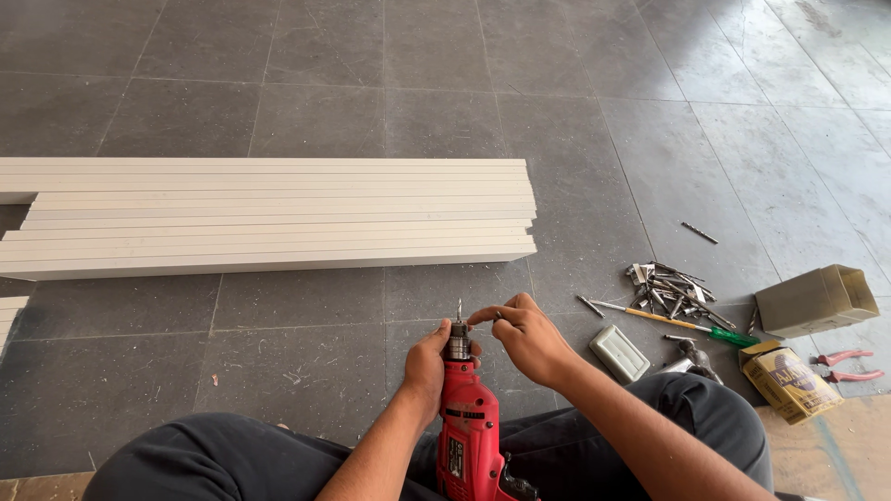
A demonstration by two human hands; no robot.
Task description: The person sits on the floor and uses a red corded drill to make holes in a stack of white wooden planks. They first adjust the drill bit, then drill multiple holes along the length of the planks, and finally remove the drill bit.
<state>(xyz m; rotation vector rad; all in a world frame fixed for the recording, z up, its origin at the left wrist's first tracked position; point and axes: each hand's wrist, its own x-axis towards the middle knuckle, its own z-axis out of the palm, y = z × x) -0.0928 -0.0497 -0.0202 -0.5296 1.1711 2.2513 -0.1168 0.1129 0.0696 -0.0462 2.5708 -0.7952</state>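
Propped upright between my knees, one red drill (469, 427) points its bit up so I can reach the chuck. My left hand (425, 364) is wrapped around the chuck, steadying it; my right hand (527, 336) pinches at the bit (458, 311) with curled fingers. One stack of white boards (269, 218) lies flat on the floor (325, 102) beyond.

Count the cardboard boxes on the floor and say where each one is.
2. A plain closed box lies at the far right, past the pile of metal bits. A smaller yellow printed box sits nearer, beside the red-handled pliers. More may lie out of frame.
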